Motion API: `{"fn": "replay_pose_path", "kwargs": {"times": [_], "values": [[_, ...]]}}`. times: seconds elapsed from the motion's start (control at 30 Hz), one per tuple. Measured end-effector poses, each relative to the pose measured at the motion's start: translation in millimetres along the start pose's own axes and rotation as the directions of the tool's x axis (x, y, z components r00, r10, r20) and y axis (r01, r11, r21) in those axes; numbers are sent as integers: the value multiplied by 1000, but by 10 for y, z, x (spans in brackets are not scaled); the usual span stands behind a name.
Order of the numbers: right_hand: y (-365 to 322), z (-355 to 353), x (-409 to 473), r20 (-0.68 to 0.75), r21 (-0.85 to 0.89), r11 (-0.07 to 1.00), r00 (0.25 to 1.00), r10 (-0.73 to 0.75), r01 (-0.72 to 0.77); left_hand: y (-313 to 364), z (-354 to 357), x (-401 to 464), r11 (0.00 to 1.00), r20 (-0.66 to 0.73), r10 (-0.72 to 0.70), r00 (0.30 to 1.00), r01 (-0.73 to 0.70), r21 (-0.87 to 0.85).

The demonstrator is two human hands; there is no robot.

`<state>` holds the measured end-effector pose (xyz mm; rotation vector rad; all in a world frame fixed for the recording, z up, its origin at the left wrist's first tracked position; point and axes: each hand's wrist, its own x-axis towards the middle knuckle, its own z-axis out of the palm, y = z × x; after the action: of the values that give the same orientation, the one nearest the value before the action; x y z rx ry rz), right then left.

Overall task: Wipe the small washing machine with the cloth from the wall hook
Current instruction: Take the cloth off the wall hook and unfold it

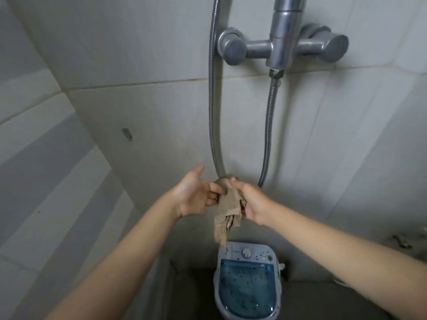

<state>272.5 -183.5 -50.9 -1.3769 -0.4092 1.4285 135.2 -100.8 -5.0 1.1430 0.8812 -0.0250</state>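
Nearest me, the washer (247, 282) is sitting low on the dark floor (323, 303), its blue lid speckled. Above it I'm holding the tan cloth (227, 209) up between both hands: left hand (196, 196) pinching it with fingers, right hand (251, 200) closed around it. Beyond, the hose (211, 112) is looping down the grey tiled wall (138, 112) beneath the mixer (280, 46).

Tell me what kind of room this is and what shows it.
Most likely a bathroom or shower area. A chrome shower mixer is fixed to a tiled wall, with a metal shower hose looping down below it. A small washing machine stands on the floor beneath.
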Motion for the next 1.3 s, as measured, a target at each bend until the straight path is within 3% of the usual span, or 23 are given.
{"fn": "replay_pose_path", "kwargs": {"times": [0.17, 0.37, 0.6, 0.7, 0.8, 0.9, 1.0, 1.07, 1.2, 1.3], "values": [[430, -588, -127, -66, 43, 997, 996, 61, -59, -506, 310, 306, 993, -183, -105, 977, 112, 29], [897, -1009, 1, -88, 97, 990, 990, 108, -99, -1218, 625, 871, 968, 29, -209, 977, 202, 151], [1613, -1489, 525, -162, 102, 994, 987, -12, 29, -1918, 598, 1705, 997, -5, -69, 998, 69, 43], [1911, -1685, 859, -183, 1, 998, 981, -61, 62, -2205, 501, 2073, 988, -82, 94, 992, -83, 132], [2208, -1870, 1260, -242, -20, 983, 953, -183, 184, -2431, 397, 2469, 945, -146, 303, 942, -277, 174], [2440, -2040, 1604, -205, -26, 936, 915, -349, 351, -2544, 267, 2814, 876, -101, 467, 879, -444, 189], [2636, -2132, 1886, -78, -229, 828, 838, -540, 512, -2660, 140, 3145, 737, 28, 566, 824, -521, 430], [2769, -2170, 2052, -14, -331, 732, 773, -634, 595, -2762, 90, 3323, 644, 41, 602, 798, -515, 566], [2908, -2231, 2129, 62, -341, 755, 815, -577, 561, -2935, 93, 3426, 457, 35, 680, 733, -461, 761], [3010, -2255, 2002, 79, -510, 685, 822, -564, 520, -3088, 166, 3349, 354, 52, 736, 675, -450, 820]]}}
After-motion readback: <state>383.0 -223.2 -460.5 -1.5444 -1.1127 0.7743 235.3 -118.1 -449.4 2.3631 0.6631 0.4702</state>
